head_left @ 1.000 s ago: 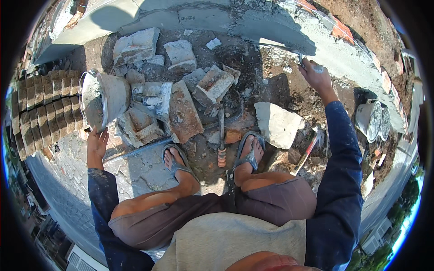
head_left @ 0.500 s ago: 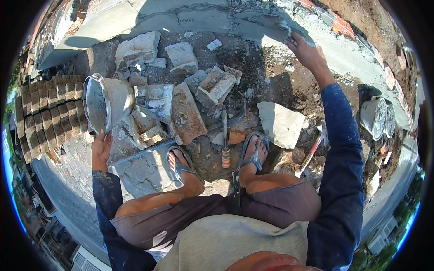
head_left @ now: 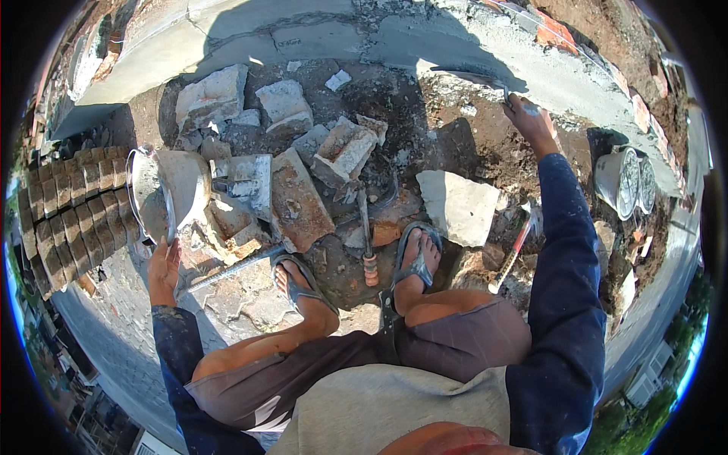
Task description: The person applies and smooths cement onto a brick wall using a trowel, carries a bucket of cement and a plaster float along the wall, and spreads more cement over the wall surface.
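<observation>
Fingers of the right hand (head_left: 531, 121) curl around a grey steel trowel (head_left: 474, 78), its mortar-smeared blade flat on the grey cement ledge (head_left: 318, 34). Left hand (head_left: 163, 265), fingers loose, touches a tilted grey metal bucket (head_left: 167, 189) below that ledge.

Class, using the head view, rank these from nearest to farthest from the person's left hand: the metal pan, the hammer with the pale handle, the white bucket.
From the left hand:
1. Metal pan: just above the hand, tilted on the rubble at the left.
2. Hammer with the pale handle: across both feet, on the right.
3. White bucket: far right, beside the grey wall.
</observation>
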Action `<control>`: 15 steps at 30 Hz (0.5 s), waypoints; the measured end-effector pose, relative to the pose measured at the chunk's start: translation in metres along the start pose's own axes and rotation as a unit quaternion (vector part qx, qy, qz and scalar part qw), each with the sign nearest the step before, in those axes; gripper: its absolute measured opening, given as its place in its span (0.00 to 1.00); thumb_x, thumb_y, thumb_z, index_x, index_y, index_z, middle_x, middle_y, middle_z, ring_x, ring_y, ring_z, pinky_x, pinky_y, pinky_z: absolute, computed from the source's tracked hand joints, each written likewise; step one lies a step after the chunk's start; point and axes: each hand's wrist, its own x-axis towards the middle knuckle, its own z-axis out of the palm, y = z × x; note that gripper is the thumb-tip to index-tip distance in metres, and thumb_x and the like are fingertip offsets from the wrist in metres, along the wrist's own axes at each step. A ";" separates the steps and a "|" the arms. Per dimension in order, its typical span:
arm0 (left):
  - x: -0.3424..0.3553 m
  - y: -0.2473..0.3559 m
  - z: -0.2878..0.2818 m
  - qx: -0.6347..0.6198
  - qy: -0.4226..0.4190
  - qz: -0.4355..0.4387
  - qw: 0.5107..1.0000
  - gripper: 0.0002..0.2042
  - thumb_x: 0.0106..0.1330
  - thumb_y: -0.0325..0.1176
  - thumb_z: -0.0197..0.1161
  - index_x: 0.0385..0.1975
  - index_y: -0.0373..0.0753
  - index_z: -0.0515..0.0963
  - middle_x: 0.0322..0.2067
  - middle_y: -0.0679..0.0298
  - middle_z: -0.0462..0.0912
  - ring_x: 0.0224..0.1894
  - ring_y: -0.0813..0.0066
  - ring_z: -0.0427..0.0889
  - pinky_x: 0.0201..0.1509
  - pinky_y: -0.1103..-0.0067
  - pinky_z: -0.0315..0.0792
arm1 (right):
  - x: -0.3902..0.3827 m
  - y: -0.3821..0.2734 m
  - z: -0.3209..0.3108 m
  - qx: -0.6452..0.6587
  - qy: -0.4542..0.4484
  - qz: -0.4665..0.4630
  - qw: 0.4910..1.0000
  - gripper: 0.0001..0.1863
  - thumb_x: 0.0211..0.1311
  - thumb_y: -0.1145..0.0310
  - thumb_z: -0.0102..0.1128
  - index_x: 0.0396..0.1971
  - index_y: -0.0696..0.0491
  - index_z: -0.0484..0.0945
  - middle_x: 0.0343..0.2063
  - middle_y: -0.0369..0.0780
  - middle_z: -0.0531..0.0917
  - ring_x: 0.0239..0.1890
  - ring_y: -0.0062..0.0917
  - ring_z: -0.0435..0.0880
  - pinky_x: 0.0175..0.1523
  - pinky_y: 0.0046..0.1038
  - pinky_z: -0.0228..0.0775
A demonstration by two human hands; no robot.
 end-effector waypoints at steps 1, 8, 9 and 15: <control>-0.001 0.000 -0.003 -0.009 -0.002 -0.005 1.000 0.14 0.68 0.31 0.54 0.51 0.33 0.68 0.46 0.59 0.75 0.48 0.68 0.78 0.44 0.78 0.74 | 0.005 0.008 -0.007 0.003 0.003 0.003 1.000 0.18 0.62 0.46 0.48 0.43 0.42 0.72 0.33 0.43 0.82 0.32 0.42 0.82 0.36 0.42 0.74; 0.004 0.000 -0.004 0.003 -0.008 -0.001 1.000 0.14 0.69 0.34 0.54 0.50 0.34 0.68 0.45 0.59 0.77 0.48 0.70 0.78 0.46 0.78 0.73 | 0.032 0.064 -0.047 0.273 -0.065 -0.064 0.958 0.17 0.67 0.55 0.51 0.42 0.54 0.69 0.35 0.48 0.78 0.39 0.40 0.77 0.43 0.36 0.67; 0.004 -0.001 -0.005 0.002 -0.002 0.000 1.000 0.14 0.69 0.34 0.54 0.50 0.34 0.69 0.45 0.59 0.77 0.48 0.70 0.77 0.46 0.78 0.73 | 0.033 0.069 -0.049 0.219 -0.020 -0.062 0.973 0.17 0.66 0.54 0.52 0.42 0.53 0.70 0.34 0.46 0.78 0.38 0.40 0.78 0.42 0.36 0.68; -0.006 0.003 0.006 0.005 0.013 0.004 1.000 0.14 0.69 0.32 0.54 0.50 0.33 0.70 0.45 0.59 0.77 0.48 0.68 0.78 0.46 0.78 0.74 | -0.010 0.065 -0.059 0.050 0.088 -0.066 0.993 0.17 0.62 0.51 0.54 0.40 0.48 0.73 0.30 0.42 0.80 0.33 0.39 0.80 0.36 0.38 0.72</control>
